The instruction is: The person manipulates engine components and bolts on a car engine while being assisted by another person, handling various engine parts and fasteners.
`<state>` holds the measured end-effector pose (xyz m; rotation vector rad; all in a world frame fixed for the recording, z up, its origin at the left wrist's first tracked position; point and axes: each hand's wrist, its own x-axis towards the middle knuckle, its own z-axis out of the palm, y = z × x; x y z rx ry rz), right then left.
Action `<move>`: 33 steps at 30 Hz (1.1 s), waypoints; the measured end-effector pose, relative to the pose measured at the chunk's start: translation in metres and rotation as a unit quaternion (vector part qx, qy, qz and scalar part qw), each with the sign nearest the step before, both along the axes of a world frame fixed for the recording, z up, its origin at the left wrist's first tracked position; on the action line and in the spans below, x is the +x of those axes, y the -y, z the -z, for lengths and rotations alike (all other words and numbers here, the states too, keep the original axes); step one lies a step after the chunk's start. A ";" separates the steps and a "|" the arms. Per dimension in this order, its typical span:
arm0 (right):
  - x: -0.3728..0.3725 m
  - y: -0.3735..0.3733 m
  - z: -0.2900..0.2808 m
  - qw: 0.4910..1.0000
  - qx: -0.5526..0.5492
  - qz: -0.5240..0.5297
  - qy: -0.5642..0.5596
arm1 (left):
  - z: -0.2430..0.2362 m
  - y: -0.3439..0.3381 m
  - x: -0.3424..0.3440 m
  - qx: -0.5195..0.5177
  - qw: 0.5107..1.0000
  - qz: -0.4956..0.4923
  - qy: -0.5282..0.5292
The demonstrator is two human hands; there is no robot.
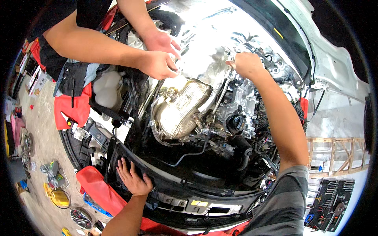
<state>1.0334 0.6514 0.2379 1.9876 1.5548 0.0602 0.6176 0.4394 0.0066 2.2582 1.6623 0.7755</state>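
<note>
My left hand (134, 177) lies flat with its fingers spread on the black front panel (167, 163) of an opened engine bay. Deep inside the bay, my right hand (248, 65) is curled closed beside the top of the engine (244, 100). What it grips, if anything, is hidden behind the fingers and glare. Below and left of it sits a crumpled silver heat shield (183, 108). A black round cap (235, 123) tops the engine nearer to me. From the upper left reach a co-worker's two hands (159, 65), close together above the heat shield, one pinched and one half open.
A raised hood (334, 51) spans the upper right. Red fender covers (100, 188) drape the car's front and side. On the left floor lie a yellow item (59, 197) and scattered tools. A tool board (330, 204) hangs at the lower right. Bright light washes out the bay's far part.
</note>
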 end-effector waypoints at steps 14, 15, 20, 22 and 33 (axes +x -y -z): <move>0.022 -0.003 0.015 0.990 0.090 -0.047 -0.095 | 0.001 0.001 0.003 0.003 1.000 -0.002 -0.006; 0.016 -0.003 0.011 0.993 0.082 -0.040 -0.078 | 0.001 0.001 0.001 0.005 1.000 -0.002 -0.007; 0.029 0.000 0.017 0.992 0.078 -0.061 -0.075 | 0.001 0.001 0.004 0.005 1.000 0.004 -0.007; 0.017 -0.004 0.010 0.998 0.009 -0.025 -0.057 | 0.000 0.001 0.003 0.010 1.000 0.004 -0.007; 0.016 -0.004 0.006 0.995 0.006 -0.040 -0.089 | -0.003 0.000 0.004 0.010 1.000 0.005 -0.007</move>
